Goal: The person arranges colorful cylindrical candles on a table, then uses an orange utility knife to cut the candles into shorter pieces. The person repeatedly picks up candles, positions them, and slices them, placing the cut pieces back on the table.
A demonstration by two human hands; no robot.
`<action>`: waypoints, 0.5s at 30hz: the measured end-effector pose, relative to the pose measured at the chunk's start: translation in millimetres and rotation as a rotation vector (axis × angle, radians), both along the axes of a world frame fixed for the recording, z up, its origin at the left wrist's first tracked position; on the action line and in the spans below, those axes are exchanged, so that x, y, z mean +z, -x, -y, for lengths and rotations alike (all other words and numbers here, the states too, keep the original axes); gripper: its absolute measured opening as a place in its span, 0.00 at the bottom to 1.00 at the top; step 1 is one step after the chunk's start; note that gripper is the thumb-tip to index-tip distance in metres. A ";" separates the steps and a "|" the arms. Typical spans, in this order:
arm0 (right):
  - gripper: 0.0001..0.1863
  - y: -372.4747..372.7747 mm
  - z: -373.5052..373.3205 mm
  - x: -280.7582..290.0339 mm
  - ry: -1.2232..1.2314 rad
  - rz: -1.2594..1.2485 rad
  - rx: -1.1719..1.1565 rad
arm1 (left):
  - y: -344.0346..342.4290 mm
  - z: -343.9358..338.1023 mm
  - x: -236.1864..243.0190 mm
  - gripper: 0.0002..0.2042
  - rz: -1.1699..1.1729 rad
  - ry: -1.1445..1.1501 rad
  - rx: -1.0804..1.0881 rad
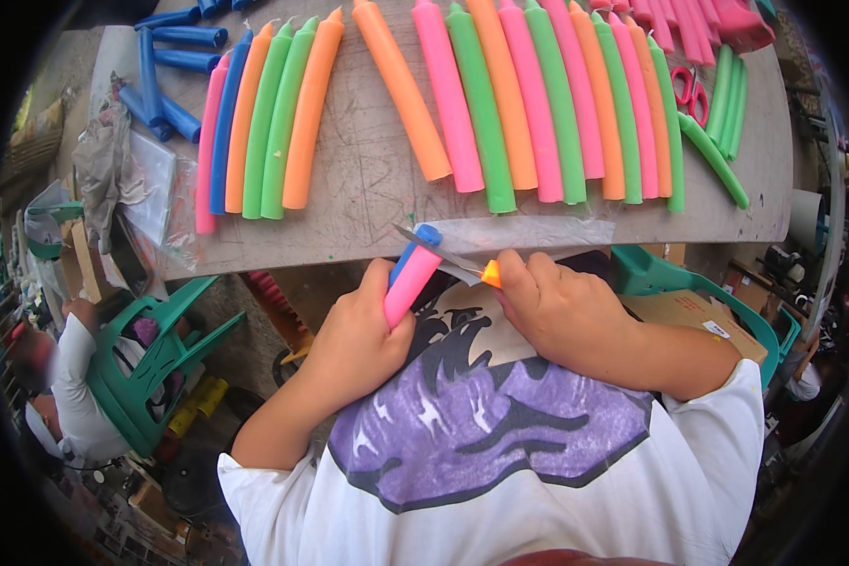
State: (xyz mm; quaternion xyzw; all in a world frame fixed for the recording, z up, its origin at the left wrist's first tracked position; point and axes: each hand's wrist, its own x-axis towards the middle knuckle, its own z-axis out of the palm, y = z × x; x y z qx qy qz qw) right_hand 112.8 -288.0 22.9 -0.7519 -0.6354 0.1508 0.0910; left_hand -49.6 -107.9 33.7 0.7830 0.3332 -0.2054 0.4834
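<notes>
My left hand (358,325) is closed around a pink candle (411,286) and a blue candle (428,233), held together in front of my chest. In my right hand (561,307) is a knife (443,253) with an orange-yellow handle. Its thin blade points left and lies across the upper ends of the two candles. Whether it has cut into them I cannot tell. Just beyond my hands, a row of pink, green and orange candles (481,113) lies on the table (368,203). To its left is a smaller group with orange, green, blue and pink candles (264,123).
Loose blue candles (184,58) lie at the far left, by a grey cloth (108,160) and clear plastic (151,203). Red-handled scissors (690,94) and green candles (724,104) are at the right. Green chairs (151,358) stand on both sides; a person (71,377) sits at left.
</notes>
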 end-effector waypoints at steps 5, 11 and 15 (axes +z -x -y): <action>0.19 0.5 -1.4 0.0 0.049 -0.008 0.000 | 1.0 -0.3 -2.5 0.14 0.034 0.016 -0.024; 0.17 -0.3 -2.1 1.7 0.137 0.055 0.012 | -0.2 -0.4 -2.4 0.15 0.033 0.058 -0.011; 0.16 -1.8 -3.8 -1.1 0.125 0.043 0.027 | 1.0 -0.8 -2.0 0.15 0.038 0.046 -0.022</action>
